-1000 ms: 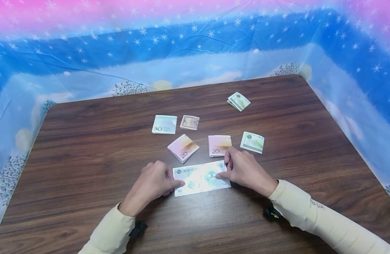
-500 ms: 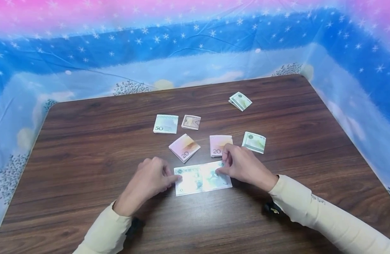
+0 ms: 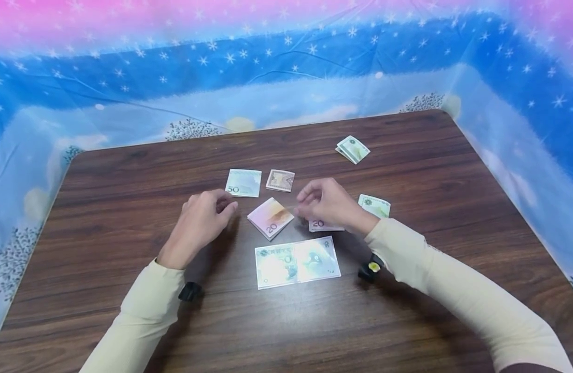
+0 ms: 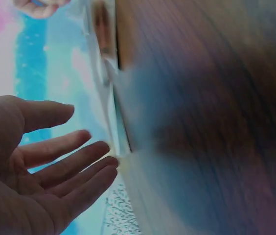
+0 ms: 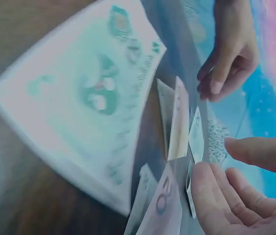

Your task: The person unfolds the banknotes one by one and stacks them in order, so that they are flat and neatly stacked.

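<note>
A greenish-white banknote (image 3: 298, 263) lies unfolded near the middle of the table, with a crease across it; no hand touches it. My left hand (image 3: 200, 221), fingers relaxed and holding nothing, hovers just below a folded 50 note (image 3: 243, 183). Over a folded pink 20 note (image 3: 318, 226) hangs my right hand (image 3: 327, 203), partly covering it, with nothing between its fingers. Between both hands lies another folded 20 note (image 3: 270, 217), turned at an angle. The right wrist view shows the unfolded note (image 5: 94, 98) large and close.
Behind the hands sits a small folded brown note (image 3: 280, 180). Folded green notes lie at the right (image 3: 375, 205) and farther back (image 3: 353, 149). The brown wooden table (image 3: 142, 171) is bordered by a patterned blue and pink cloth (image 3: 268, 62).
Both hands have let go of the unfolded note and moved away from the viewer, the left also leftward, the right also slightly left. The note stays on the table.
</note>
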`<action>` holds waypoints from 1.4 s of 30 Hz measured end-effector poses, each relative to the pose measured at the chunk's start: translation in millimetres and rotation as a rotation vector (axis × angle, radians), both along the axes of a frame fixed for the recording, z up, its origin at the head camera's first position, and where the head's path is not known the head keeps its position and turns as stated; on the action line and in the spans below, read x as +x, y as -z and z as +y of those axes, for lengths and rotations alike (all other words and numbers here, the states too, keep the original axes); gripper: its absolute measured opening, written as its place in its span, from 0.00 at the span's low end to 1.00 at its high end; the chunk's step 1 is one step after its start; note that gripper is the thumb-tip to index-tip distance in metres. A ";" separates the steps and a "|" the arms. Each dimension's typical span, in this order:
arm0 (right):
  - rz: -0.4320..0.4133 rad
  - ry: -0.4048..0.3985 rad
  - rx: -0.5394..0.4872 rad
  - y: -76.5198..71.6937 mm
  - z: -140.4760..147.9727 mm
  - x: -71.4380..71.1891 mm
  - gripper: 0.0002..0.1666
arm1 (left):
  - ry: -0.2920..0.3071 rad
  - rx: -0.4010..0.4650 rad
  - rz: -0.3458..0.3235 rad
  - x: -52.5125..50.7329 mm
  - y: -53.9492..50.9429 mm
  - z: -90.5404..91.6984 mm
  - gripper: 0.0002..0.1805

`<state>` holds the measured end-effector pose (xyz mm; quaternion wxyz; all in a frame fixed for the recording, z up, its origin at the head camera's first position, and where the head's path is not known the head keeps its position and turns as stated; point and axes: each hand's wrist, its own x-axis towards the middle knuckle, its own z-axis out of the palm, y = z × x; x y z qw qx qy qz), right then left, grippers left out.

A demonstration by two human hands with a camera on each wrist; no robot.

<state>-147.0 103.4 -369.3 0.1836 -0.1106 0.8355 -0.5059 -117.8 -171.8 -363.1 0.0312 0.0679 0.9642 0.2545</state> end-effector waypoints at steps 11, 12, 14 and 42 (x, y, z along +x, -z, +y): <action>-0.387 0.118 -0.379 7.1 -38.4 -32.2 0.23 | 0.183 -0.141 -0.127 -18.7 15.3 -0.5 0.31; -0.404 0.124 -0.388 7.9 -40.8 -33.8 0.23 | 0.192 -0.150 -0.135 -19.5 16.6 -0.3 0.30; -0.425 0.131 -0.393 9.7 -45.5 -36.6 0.23 | 0.208 -0.165 -0.143 -20.8 19.0 -0.1 0.30; -0.605 0.354 -0.710 21.5 -77.6 -52.1 0.26 | 0.233 -0.181 -0.155 -20.0 19.8 6.5 0.27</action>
